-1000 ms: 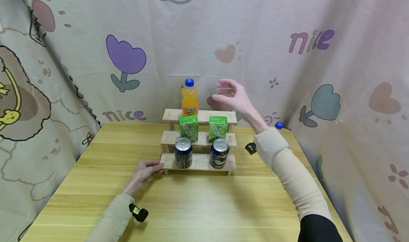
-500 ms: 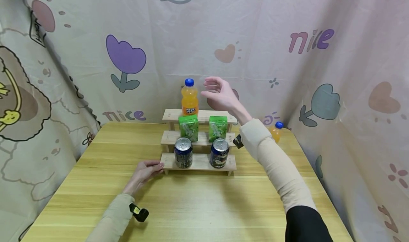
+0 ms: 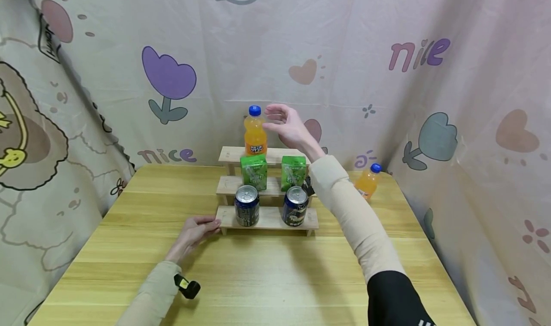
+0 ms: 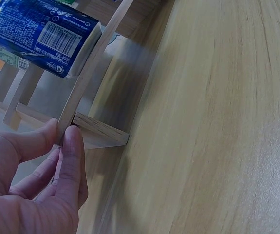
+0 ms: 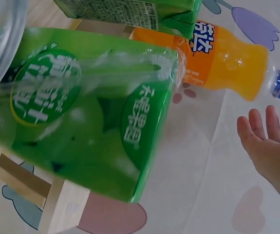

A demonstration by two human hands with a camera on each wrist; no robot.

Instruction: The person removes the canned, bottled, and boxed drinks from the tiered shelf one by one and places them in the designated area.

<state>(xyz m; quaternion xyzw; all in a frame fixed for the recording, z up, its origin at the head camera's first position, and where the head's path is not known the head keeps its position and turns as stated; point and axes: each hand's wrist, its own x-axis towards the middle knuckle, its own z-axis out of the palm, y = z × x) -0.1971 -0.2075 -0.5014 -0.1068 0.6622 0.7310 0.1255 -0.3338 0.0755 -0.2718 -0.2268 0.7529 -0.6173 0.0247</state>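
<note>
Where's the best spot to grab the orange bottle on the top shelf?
Probably the upper body of the orange bottle, below its blue cap, coming from the right. It stands upright, a green carton blocks its base in front, and the top shelf has room on that side, where the right hand hovers.

Right hand [image 5: 275, 151] cut off by right wrist view's edge
</note>
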